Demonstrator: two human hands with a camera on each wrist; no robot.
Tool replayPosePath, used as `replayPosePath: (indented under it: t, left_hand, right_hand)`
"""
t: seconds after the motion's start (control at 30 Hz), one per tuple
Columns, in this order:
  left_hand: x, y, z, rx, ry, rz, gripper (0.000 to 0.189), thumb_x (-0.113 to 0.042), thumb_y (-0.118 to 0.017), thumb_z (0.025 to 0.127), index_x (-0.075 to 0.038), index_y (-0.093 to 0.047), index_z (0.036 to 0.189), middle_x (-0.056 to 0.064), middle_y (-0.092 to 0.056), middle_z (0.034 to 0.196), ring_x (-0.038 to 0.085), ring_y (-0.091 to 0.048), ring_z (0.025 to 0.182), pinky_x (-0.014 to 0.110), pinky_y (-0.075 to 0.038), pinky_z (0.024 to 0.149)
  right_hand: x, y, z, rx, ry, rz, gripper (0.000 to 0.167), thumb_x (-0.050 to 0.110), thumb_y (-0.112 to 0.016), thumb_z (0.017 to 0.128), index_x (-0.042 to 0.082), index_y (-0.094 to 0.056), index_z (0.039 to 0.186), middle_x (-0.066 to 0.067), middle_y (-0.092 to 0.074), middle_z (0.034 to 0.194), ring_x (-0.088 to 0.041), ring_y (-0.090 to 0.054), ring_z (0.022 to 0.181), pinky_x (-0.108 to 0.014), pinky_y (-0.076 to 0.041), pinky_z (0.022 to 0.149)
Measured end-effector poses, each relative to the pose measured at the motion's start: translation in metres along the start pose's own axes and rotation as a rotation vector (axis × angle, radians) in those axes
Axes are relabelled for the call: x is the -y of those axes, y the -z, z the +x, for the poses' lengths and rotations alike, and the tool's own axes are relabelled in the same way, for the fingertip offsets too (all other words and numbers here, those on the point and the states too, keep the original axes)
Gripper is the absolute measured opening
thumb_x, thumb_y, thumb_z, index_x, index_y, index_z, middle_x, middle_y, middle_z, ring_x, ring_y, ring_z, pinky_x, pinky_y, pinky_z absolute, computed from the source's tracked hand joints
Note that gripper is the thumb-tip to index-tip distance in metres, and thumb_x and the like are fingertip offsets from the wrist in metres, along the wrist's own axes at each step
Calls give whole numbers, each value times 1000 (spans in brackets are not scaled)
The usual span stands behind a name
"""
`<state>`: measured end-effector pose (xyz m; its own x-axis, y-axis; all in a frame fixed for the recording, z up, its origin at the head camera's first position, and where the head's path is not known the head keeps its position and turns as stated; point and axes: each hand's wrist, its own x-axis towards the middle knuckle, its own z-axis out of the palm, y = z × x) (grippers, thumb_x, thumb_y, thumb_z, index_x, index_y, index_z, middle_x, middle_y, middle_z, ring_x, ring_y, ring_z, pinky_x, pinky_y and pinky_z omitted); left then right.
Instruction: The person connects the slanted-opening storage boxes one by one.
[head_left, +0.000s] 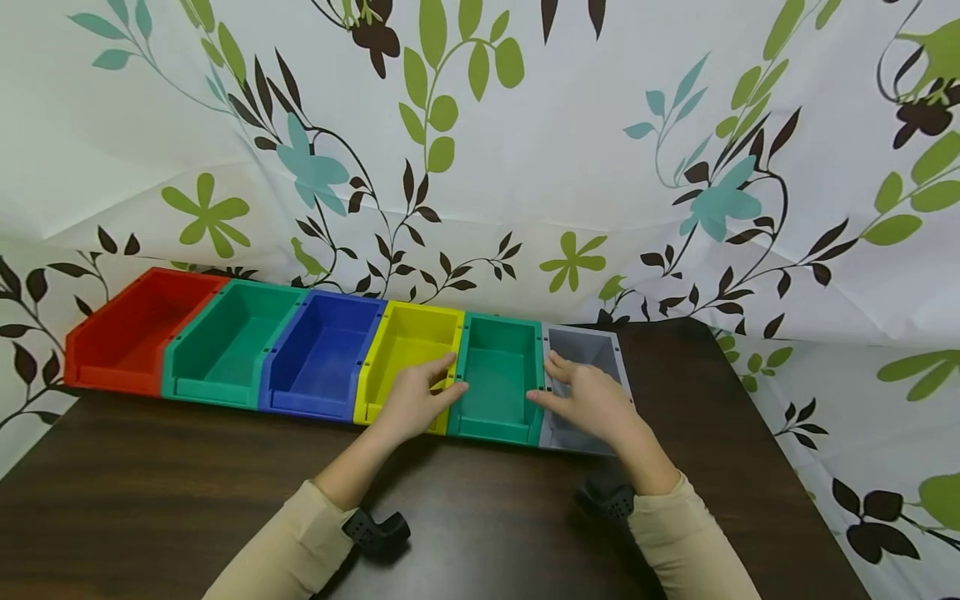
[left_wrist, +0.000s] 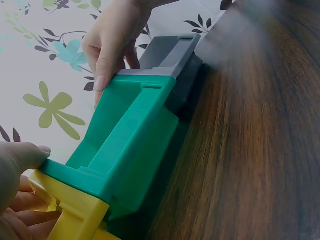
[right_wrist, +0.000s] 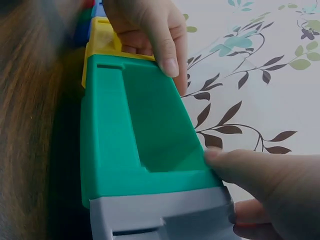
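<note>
Six-bin colour order aside, the right green storage bin point(head_left: 495, 383) lies between my hands, with the yellow storage bin point(head_left: 405, 333) on its left and the grey storage bin point(head_left: 585, 433) on its right. My left hand point(head_left: 416, 400) pinches the adjoining walls of yellow and green, thumb point(left_wrist: 32, 155) on the green rim and fingers inside the yellow bin. My right hand point(head_left: 596, 400) pinches the green and grey walls, thumb point(right_wrist: 240, 162) at the green rim and fingers on the grey side. No contents show in the green bin.
Farther left in the row stand a blue bin point(head_left: 324, 358), another green bin point(head_left: 232, 350) and a red bin point(head_left: 142, 333). The row sits on a dark wooden table point(head_left: 480, 533), close to a leaf-patterned cloth point(head_left: 510, 192) behind.
</note>
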<state>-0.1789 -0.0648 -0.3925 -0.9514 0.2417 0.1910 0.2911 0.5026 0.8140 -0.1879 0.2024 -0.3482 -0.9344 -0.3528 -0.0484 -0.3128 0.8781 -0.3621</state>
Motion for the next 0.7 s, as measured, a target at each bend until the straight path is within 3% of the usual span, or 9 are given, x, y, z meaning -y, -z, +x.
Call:
replayPosePath:
  t: [0.2, 0.27, 0.37, 0.43, 0.5, 0.57, 0.7]
  left_hand:
    - [-8, -19, 14, -20, -8, 2, 55, -27, -64, 90, 0, -49, 136, 16, -51, 137, 32, -59, 116, 41, -51, 92]
    - [-14, -29, 21, -31, -22, 16, 56, -27, -64, 90, 1, -48, 136, 17, -51, 137, 32, -58, 117, 42, -50, 94]
    - [-23, -43, 30, -24, -23, 33, 57, -28, -62, 91, 2, -46, 137, 19, -48, 139, 32, -51, 125, 43, -46, 99]
    - [-29, -52, 36, -7, -23, 43, 57, -29, -61, 93, 2, -45, 138, 21, -46, 140, 32, -46, 129, 44, -43, 103]
    - [-33, -59, 41, 20, -18, 49, 57, -30, -59, 93, 2, -43, 139, 21, -44, 142, 32, -43, 132, 44, -41, 105]
    - [-36, -64, 45, 52, -21, 54, 58, -30, -58, 94, 1, -43, 140, 20, -43, 143, 32, -42, 133, 44, -40, 106]
    - [-39, -60, 46, 129, -47, 82, 61, -33, -56, 94, -1, -39, 143, 18, -39, 147, 30, -38, 136, 43, -35, 111]
  right_hand:
    - [-17, 7, -2, -5, -72, 23, 71, 49, -60, 87, 8, -41, 142, -16, -33, 151, -38, -63, 98, -29, -36, 46]
    - [-26, 11, -2, -15, -85, 19, 68, 46, -59, 89, 8, -41, 142, -20, -32, 150, -39, -63, 99, -28, -36, 46]
    - [-40, 17, -2, -24, -113, 28, 64, 41, -58, 91, 8, -40, 143, -23, -32, 149, -33, -64, 73, -29, -34, 45]
    - [-49, 20, -2, -28, -137, 28, 63, 38, -56, 92, 9, -38, 144, -23, -32, 149, -25, -55, 54, -30, -33, 43]
    - [-55, 23, -4, -35, -161, 25, 62, 37, -55, 92, 9, -37, 145, -24, -33, 148, -20, -48, 49, -30, -33, 43]
    - [-60, 25, -5, -54, -177, 5, 61, 36, -55, 92, 8, -38, 144, -25, -36, 147, -20, -54, 58, -30, -34, 45]
    - [-63, 24, -6, -112, -196, -25, 59, 34, -54, 91, 6, -43, 141, -25, -41, 144, -22, -52, 57, -30, -32, 44]
